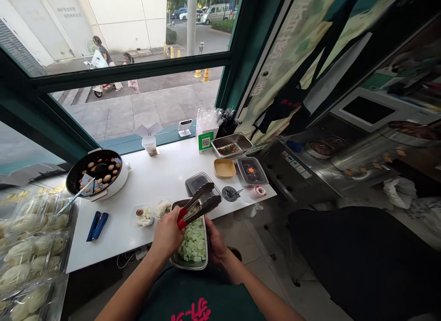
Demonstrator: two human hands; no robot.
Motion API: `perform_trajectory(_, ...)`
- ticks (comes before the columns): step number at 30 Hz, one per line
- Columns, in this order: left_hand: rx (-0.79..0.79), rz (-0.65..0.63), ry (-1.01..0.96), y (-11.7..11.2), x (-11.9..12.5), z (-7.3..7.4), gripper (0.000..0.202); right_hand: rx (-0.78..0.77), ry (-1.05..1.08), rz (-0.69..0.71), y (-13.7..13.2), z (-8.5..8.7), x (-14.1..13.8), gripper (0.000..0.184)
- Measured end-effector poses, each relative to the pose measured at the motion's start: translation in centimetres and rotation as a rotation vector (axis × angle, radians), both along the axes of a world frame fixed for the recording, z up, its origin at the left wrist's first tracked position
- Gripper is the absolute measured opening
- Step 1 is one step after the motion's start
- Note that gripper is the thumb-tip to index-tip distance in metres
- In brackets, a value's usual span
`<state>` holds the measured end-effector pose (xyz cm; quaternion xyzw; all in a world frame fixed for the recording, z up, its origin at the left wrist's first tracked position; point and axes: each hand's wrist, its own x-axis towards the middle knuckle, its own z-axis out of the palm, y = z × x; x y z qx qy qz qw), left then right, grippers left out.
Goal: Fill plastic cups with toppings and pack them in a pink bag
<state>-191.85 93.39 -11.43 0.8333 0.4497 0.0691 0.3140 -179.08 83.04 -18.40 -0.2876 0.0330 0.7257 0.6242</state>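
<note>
My left hand [168, 236] is closed round the red-handled end of a pair of metal tongs [200, 203], whose jaws hang above the far end of a steel tray [204, 247]. The tray holds pale green cut chunks. My right hand [215, 242] grips the tray's right rim and holds it in front of my body, at the near edge of the white counter [161, 174]. Two small clear tubs [144, 216] with food stand on the counter just left of the tongs.
A black pan [98, 173] of brown balls in dark liquid sits at the counter's left, blue tongs [97, 225] near it. Steel trays [231, 146], a tan dish [224, 168] and a tape roll [258, 192] lie at the right. Wrapped buns [27, 247] fill the left.
</note>
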Motion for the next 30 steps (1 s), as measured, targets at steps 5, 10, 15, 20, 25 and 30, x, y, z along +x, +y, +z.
perform_trajectory(5, 0.14, 0.01, 0.118, -0.6, 0.1, -1.7, 0.028, 0.002, -0.029, 0.003, 0.1, -0.1, -0.7, 0.056)
perform_trajectory(10, 0.08, -0.014, 0.133, -0.5, 0.1, -2.4, 0.029, -0.019, -0.006, 0.015, 0.0, -0.3, -0.9, 0.061)
perform_trajectory(15, 0.058, -0.001, 0.107, -0.4, 0.4, -3.0, 0.024, -0.046, -0.009, 0.022, -0.1, 0.0, -0.8, 0.063)
perform_trajectory(20, 0.034, 0.025, 0.134, -0.3, 0.9, -3.4, 0.021, -0.044, 0.003, 0.001, 0.1, 0.5, -1.0, 0.062)
perform_trajectory(25, 0.053, -0.003, 0.155, 0.1, 1.3, -3.8, 0.017, -0.025, 0.027, -0.015, 0.2, 0.6, -0.6, 0.059)
perform_trajectory(30, 0.074, -0.024, 0.186, 0.4, 2.0, -4.2, 0.014, -0.01, 0.059, -0.021, 0.2, 0.0, 0.0, 0.058)
